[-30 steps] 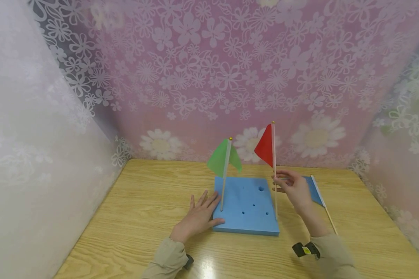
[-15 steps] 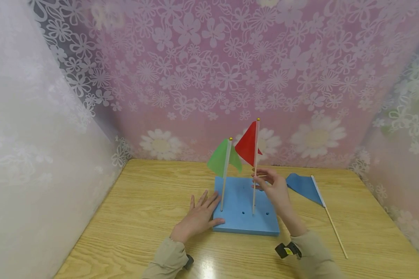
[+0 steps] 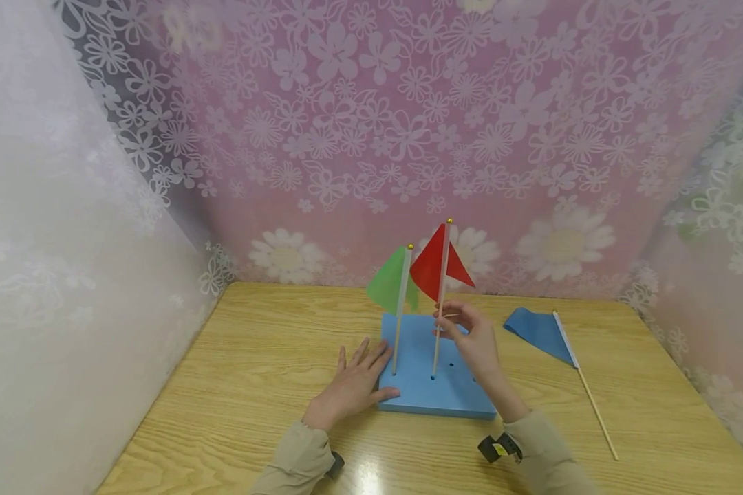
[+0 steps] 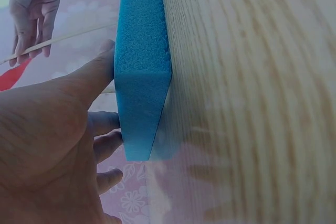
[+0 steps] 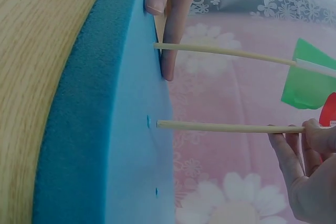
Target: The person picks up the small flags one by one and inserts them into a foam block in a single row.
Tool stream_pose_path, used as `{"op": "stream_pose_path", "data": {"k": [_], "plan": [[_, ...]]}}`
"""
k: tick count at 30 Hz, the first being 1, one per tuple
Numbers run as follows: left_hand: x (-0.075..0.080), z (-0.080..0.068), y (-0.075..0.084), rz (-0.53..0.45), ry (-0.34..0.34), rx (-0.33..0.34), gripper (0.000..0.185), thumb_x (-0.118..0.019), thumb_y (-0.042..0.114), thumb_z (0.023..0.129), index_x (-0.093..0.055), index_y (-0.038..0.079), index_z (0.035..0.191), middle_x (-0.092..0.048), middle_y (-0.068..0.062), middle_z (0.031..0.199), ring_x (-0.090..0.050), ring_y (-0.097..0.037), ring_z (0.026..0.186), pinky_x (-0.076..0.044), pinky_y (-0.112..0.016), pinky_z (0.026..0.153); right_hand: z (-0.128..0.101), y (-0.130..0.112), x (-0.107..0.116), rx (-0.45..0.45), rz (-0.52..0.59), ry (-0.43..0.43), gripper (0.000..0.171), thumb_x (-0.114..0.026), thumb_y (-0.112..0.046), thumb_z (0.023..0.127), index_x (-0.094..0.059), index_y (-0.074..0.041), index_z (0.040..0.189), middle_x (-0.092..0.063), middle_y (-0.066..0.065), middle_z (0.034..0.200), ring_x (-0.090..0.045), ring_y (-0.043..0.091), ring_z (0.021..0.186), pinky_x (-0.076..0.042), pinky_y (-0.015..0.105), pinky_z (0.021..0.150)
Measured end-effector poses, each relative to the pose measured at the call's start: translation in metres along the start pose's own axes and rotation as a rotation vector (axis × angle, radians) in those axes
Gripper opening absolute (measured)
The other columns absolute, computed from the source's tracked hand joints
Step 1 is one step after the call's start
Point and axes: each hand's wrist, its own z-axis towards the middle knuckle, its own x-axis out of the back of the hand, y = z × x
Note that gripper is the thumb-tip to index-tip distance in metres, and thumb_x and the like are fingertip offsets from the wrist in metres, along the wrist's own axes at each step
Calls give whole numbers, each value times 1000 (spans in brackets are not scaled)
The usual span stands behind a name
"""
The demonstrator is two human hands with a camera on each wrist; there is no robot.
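Between thumb and fingers my right hand (image 3: pixel 475 342) pinches the stick of a red flag (image 3: pixel 430 265). In the right wrist view the stick's lower end (image 5: pixel 163 124) stands just off the face of a blue foam board (image 3: pixel 433 399), close to a small hole (image 5: pixel 148 121). A green flag (image 3: pixel 386 283) stands with its stick in another hole near the board's left side. My left hand (image 3: pixel 350 386) rests on the board's left edge, fingers spread, thumb on top. A blue flag (image 3: pixel 540 333) lies on the table to the right.
More holes show in the board, one of them a hole (image 3: pixel 451 364) right of the red flag's stick. The wooden table (image 3: pixel 272 344) is bounded by a flowered cloth (image 3: pixel 359 172) behind and pale walls at both sides.
My right hand has carried the red flag leftward from the board's right edge, and its stick end is now by the hole right of the green flag. My left hand has stayed put.
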Motion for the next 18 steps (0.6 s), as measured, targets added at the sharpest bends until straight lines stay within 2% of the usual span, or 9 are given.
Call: {"op": "stream_pose_path", "data": {"k": [6,13,18], "plan": [[2,-1,2,-6,4,-6,81,-57,55,99,-29,12,161,-23,-5,168,-11,-37,155,-7,-73,117,-3,3,-1,-3,-9,8,25,-70,2,93,-65,8,117,-70,15,103,-71,11,84,-62,30,76],[3,-2,3,-10,4,-5,80,-57,55,99,-30,12,161,-23,-6,168,-11,-37,156,-7,-73,117,-8,7,0,-3,-16,-14,26,-69,1,95,-62,11,118,-66,30,109,-71,32,88,-62,31,77],[4,-3,3,-11,11,-6,79,-58,53,99,-31,11,161,-25,-6,168,-13,-37,155,-9,-73,117,-11,10,0,-2,-26,-29,24,-69,1,95,-64,7,118,-67,29,110,-71,31,91,-62,32,77]]}}
